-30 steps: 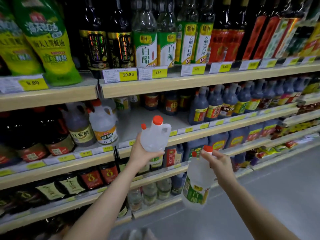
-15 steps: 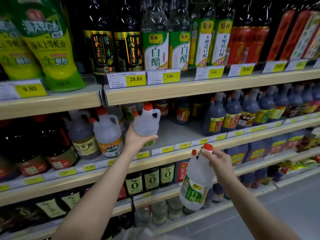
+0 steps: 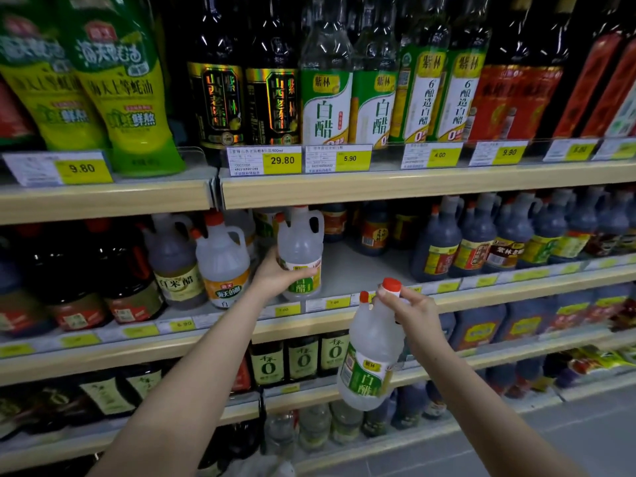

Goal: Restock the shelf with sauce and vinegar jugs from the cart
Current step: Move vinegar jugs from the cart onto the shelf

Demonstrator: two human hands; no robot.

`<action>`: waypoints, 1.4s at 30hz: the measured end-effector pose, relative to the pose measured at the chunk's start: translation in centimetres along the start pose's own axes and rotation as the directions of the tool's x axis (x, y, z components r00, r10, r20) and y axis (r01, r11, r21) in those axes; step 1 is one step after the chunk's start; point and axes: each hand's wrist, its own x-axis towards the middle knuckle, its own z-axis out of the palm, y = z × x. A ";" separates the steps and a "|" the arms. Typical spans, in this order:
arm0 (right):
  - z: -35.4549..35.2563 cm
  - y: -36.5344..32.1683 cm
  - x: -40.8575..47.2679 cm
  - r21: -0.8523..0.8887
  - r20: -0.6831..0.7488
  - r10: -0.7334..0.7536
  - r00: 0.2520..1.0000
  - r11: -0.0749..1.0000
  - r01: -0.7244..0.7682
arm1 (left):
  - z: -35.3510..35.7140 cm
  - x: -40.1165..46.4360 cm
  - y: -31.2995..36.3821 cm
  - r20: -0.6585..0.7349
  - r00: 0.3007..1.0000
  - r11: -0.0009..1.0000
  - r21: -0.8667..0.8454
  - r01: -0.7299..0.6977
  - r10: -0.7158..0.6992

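Left hand [image 3: 279, 275]: we grip a clear plastic white-vinegar jug with a red cap and green-yellow label [image 3: 300, 251] round its lower body, fingers [image 3: 304, 271] curled across the label, thumb behind. Jug upright, inside the second shelf [image 3: 361, 270] bay, base at or just above the shelf surface; we cannot tell whether it touches. It sits just right of a clear jug with an orange-green label [image 3: 223, 261], with a bare patch of shelf to its right.

Right hand [image 3: 411, 313]: we hold a second clear red-capped vinegar jug with a green label [image 3: 370, 356] by its neck and handle, fingers curled round the top just under the cap. Jug hangs tilted, base toward lower left, out in front of the shelf edge and the shelves below, not on any shelf.

Dark-liquid handled jugs [image 3: 481, 235] fill the right part of the same shelf. Tall bottles stand on the top shelf above yellow price tags [image 3: 282, 160].
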 end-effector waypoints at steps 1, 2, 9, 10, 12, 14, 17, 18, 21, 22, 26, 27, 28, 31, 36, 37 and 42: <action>0.1 -0.4 0.0 0.008 0.019 0.005 1.000 1.000 -0.005 | -0.2 -1.1 0.2 -0.023 1.000 1.000 0.026 -0.016 0.016; 0.2 -0.9 0.0 0.026 0.039 0.010 0.999 1.000 -0.011 | -0.3 -2.3 0.0 -0.053 0.998 0.998 0.064 -0.019 0.022; 3.6 -3.7 -0.3 0.061 0.242 -0.079 0.967 0.996 0.066 | 1.3 -11.2 -3.5 0.420 0.906 0.994 0.113 0.007 -0.054; 4.5 -3.9 -0.4 0.075 0.262 -0.083 0.961 0.995 0.066 | 1.7 -11.6 -3.7 0.404 0.914 0.995 0.098 -0.009 -0.032; 6.3 -4.0 -0.5 0.105 0.297 -0.093 0.950 0.992 0.065 | 1.8 -12.3 -3.4 0.290 0.957 0.997 0.077 -0.027 0.004; 8.0 -4.0 -0.3 0.094 0.318 -0.108 0.942 0.992 0.082 | 0.9 -12.6 -3.5 0.133 0.990 0.995 0.085 -0.048 0.036; 9.7 -4.4 0.7 0.085 0.362 -0.153 0.919 0.988 0.130 | -1.8 -12.9 -3.7 0.015 0.997 0.990 0.120 -0.079 0.077; 9.8 -4.5 1.3 0.067 0.352 -0.166 0.921 0.986 0.152 | -2.8 -12.8 -3.9 -0.022 0.997 0.990 0.125 -0.067 0.071; 9.1 -2.6 3.8 -0.139 0.198 -0.196 0.960 0.964 0.225 | -6.4 -12.5 -4.9 -0.144 0.989 0.993 0.117 -0.022 0.038; 8.9 -1.6 4.7 -0.228 0.155 -0.201 0.967 0.945 0.233 | -7.6 -12.3 -5.3 -0.173 0.984 0.993 0.120 -0.014 0.035; 11.3 1.7 7.6 -0.440 0.198 -0.099 0.975 0.880 0.179 | -10.7 -11.6 -6.3 -0.243 0.970 0.994 0.105 -0.001 0.026; 12.2 2.1 8.2 -0.446 0.197 -0.080 0.977 0.880 0.162 | -11.2 -11.3 -6.5 -0.252 0.967 0.995 0.096 -0.006 0.030; 13.1 2.4 8.9 -0.439 0.191 -0.070 0.979 0.886 0.149 | -11.6 -11.1 -6.8 -0.256 0.966 0.996 0.086 -0.004 0.026; 15.7 2.6 11.3 -0.426 0.202 -0.075 0.977 0.891 0.156 | -12.7 -10.5 -7.6 -0.270 0.963 0.999 0.033 0.015 -0.006; 18.8 2.5 14.9 -0.408 0.203 -0.059 0.977 0.903 0.139 | -13.4 -9.9 -8.0 -0.265 0.964 1.000 0.023 -0.016 0.021; 19.2 2.6 15.3 -0.397 0.206 -0.058 0.977 0.908 0.138 | -13.5 -9.8 -8.0 -0.264 0.964 1.000 0.021 -0.017 0.022; 19.3 3.1 16.0 -0.365 0.240 -0.019 0.971 0.925 0.109 | -13.4 -9.7 -7.7 -0.263 0.964 0.999 0.040 -0.033 0.042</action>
